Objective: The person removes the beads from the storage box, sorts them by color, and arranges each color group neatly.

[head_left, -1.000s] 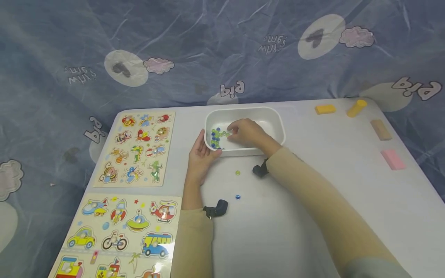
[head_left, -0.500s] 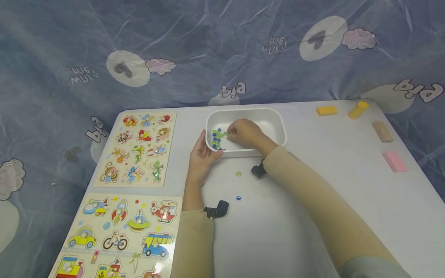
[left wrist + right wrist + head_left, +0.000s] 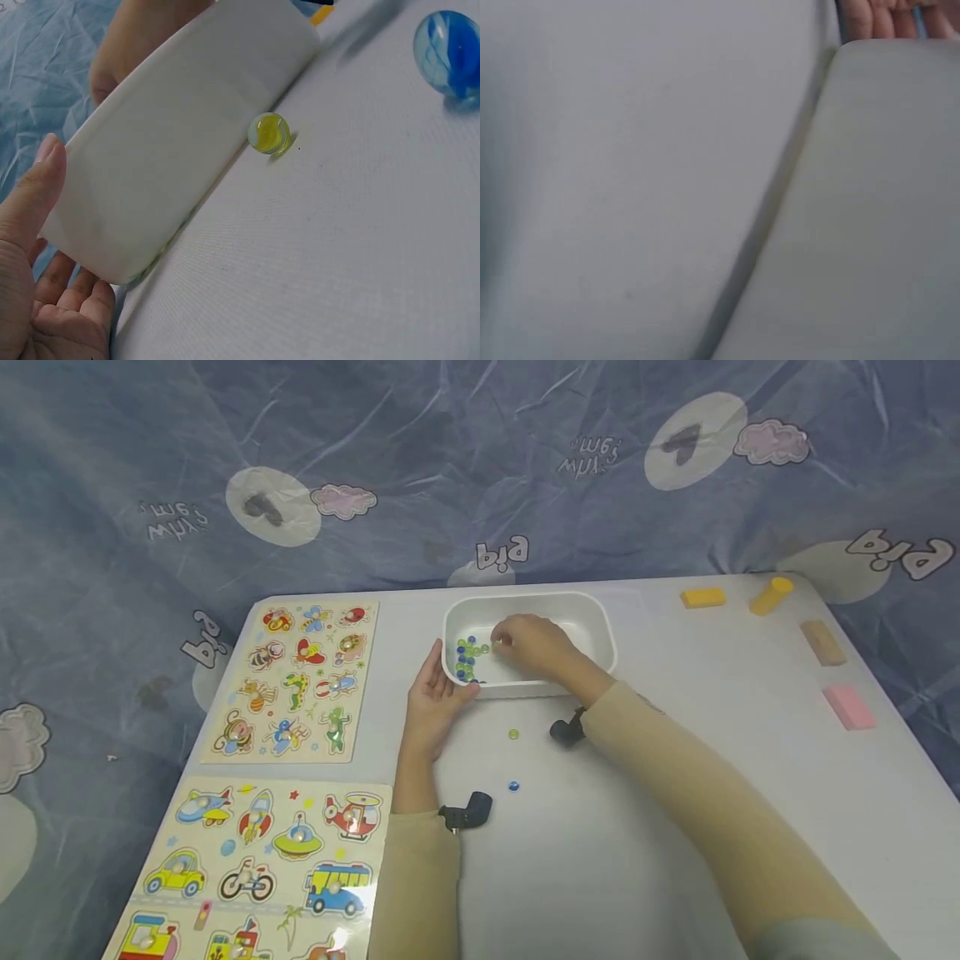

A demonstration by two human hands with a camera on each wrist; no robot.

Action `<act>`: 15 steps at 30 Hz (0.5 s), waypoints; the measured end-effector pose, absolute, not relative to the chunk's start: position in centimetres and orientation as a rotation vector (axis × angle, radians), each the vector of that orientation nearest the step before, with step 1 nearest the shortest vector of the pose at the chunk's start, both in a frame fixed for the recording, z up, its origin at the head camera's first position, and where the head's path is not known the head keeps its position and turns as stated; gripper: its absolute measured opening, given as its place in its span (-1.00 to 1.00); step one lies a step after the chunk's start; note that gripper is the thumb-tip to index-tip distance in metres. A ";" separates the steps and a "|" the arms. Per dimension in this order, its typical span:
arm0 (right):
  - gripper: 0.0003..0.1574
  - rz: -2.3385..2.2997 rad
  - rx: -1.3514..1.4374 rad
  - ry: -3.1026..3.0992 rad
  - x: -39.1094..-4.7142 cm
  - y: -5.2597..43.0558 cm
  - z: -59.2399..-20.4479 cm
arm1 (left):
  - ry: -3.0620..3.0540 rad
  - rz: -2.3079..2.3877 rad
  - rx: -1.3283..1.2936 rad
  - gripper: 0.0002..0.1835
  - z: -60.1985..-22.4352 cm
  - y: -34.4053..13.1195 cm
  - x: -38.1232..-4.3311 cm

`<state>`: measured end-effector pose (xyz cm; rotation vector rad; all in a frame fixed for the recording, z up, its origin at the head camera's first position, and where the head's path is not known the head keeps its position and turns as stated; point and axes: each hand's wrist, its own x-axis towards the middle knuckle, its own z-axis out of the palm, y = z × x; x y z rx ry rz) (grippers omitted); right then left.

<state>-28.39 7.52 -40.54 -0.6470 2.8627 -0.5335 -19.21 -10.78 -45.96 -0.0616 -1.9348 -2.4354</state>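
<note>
A white plastic tray [image 3: 529, 690] stands at the table's far middle, with several green and blue glass marbles [image 3: 467, 662] gathered at its left end. My left hand [image 3: 431, 710] holds the tray's near left corner, the thumb against the wall by the rim and the fingers round the left side. Inside the tray, my right hand [image 3: 536, 647] has thumb and fingertips together, pinching what looks like a pale green marble, mostly hidden. Outside, a yellow-green marble [image 3: 268, 133] lies near the front wall. Nearer the person is a blue marble [image 3: 513, 786].
Two wooden knob puzzles, one with insects [image 3: 292, 681] and one with vehicles [image 3: 258, 868], lie at the left. Along the right edge are a yellow block [image 3: 702, 598], a yellow cylinder [image 3: 771, 597], a brown block [image 3: 822, 642] and a pink block [image 3: 849, 707].
My right hand's thumb and fingertips have come together over a marble beside the cluster, and the hand has drawn slightly right. The left hand and the tray keep their place.
</note>
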 end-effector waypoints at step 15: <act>-0.71 -0.826 -0.891 2.922 -22.3 10.3 -37.9 | -1.936 -2.418 -0.077 -0.04 -46.3 -10.7 -19.2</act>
